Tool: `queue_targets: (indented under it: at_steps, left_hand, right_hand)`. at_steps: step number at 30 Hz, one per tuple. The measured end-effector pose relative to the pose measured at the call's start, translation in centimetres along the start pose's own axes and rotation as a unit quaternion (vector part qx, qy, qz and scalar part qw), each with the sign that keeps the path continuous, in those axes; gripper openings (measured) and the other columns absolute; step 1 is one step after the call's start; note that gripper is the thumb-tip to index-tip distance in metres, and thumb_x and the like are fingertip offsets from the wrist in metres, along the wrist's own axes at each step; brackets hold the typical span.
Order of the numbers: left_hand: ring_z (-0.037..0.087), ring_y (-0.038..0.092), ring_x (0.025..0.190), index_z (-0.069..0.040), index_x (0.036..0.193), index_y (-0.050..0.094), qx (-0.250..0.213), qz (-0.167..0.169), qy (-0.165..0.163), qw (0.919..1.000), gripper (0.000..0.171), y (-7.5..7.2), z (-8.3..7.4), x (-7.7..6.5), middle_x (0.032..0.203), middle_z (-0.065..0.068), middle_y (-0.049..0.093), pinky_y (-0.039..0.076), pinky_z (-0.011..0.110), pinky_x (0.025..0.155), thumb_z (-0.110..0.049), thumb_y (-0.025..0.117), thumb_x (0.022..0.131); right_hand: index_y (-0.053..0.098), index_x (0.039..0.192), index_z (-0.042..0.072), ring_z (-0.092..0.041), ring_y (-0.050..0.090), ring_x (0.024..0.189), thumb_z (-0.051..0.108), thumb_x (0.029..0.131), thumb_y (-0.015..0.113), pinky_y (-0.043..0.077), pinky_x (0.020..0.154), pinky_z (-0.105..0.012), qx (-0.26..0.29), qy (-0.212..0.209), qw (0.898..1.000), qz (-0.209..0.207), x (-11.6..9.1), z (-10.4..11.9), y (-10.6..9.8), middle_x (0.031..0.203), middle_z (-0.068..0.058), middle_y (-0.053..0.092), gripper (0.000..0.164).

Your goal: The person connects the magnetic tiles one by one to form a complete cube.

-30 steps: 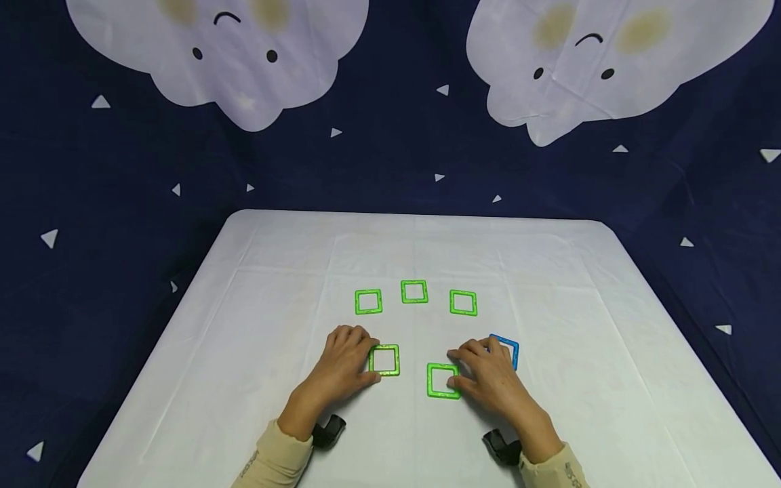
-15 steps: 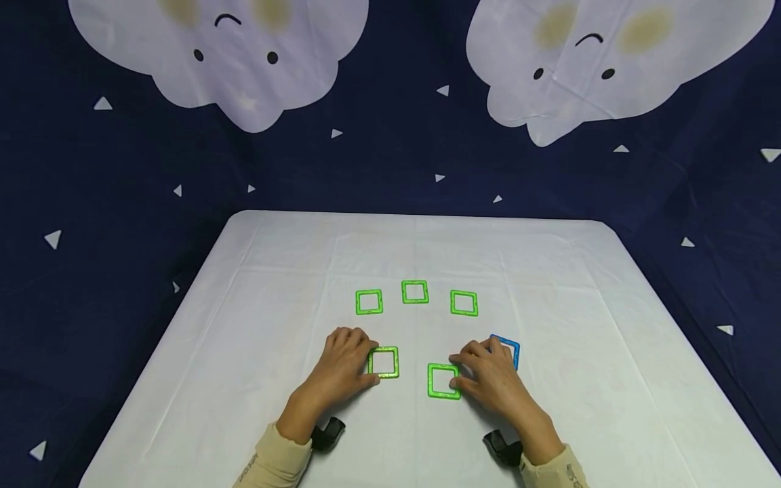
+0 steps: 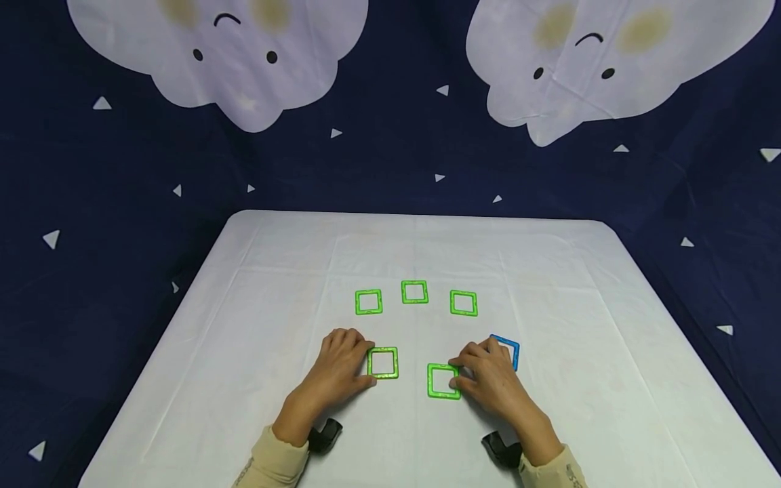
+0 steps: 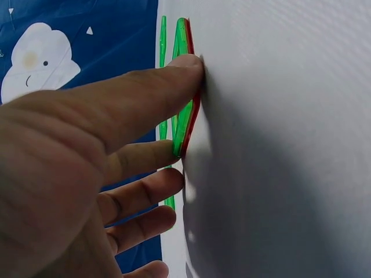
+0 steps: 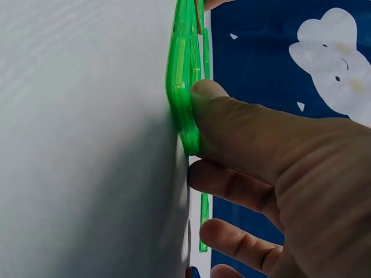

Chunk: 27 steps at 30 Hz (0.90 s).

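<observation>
Left hand inched left, fingers clamped on left square; right hand likewise on right square — far squares look done, held two don't.

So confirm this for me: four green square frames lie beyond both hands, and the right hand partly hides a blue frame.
Not four. The head view shows three there: the left green frame, the middle green frame and the right green frame. The right hand does partly hide a blue frame.

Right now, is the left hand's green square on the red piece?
On: the left wrist view shows the red piece under the green square.
</observation>
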<state>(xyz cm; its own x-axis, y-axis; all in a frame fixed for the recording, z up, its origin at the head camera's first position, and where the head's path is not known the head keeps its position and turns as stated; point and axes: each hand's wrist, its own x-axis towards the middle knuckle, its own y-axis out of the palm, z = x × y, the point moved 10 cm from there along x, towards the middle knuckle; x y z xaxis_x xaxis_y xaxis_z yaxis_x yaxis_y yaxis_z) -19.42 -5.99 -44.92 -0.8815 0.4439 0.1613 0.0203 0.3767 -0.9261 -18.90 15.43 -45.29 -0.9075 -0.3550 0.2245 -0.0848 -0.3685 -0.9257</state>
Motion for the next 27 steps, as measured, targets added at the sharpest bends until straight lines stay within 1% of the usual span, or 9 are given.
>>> queue_targets:
  at_steps: [7, 12, 19, 27]
  left_hand:
    - [0.030, 0.043, 0.109, -0.005, 0.113, 0.063, -0.003, 0.002, 0.000, 1.0000, 0.053, 0.02, 0.08, -0.04, 0.102, 0.006, 0.053, 0.030, 0.052, 0.101, -0.032, 0.081, 0.071]
    - [0.029, 0.044, 0.109, -0.006, 0.112, 0.063, 0.002, 0.000, 0.006, 1.0000, 0.052, 0.05, 0.01, -0.12, 0.100, 0.005, 0.053, 0.030, 0.052, 0.101, -0.032, 0.081, 0.071]
    - [0.029, 0.044, 0.108, -0.006, 0.112, 0.064, 0.009, -0.001, 0.006, 0.9999, 0.052, 0.13, -0.02, -0.17, 0.100, 0.005, 0.053, 0.031, 0.051, 0.101, -0.033, 0.081, 0.071]
    - [0.028, 0.044, 0.106, -0.006, 0.112, 0.064, 0.013, 0.000, 0.003, 0.9999, 0.053, 0.17, -0.14, -0.18, 0.100, 0.005, 0.053, 0.031, 0.051, 0.100, -0.033, 0.082, 0.070]
  right_hand:
    - [0.074, 0.089, 0.019, -0.011, 0.043, 0.084, 0.029, 0.065, 0.084, 0.032, 0.076, -0.034, 0.007, 0.003, 1.000, -0.008, 0.05, -0.09, -0.02, 0.088, 0.009, 0.065, 0.028]
    - [0.074, 0.088, 0.019, -0.011, 0.043, 0.084, 0.028, 0.065, 0.084, 0.032, 0.077, -0.033, 0.015, 0.010, 1.000, -0.005, 0.05, -0.24, 0.14, 0.088, 0.010, 0.064, 0.027]
    - [0.071, 0.087, 0.018, -0.010, 0.042, 0.084, 0.024, 0.064, 0.084, 0.031, 0.077, -0.034, 0.041, 0.016, 0.999, -0.003, 0.00, -0.50, 0.34, 0.087, 0.009, 0.062, 0.027]
    - [0.069, 0.089, 0.018, -0.010, 0.042, 0.085, 0.023, 0.065, 0.084, 0.030, 0.077, -0.033, 0.065, 0.014, 0.998, -0.005, -0.02, -0.70, 0.30, 0.087, 0.009, 0.062, 0.028]
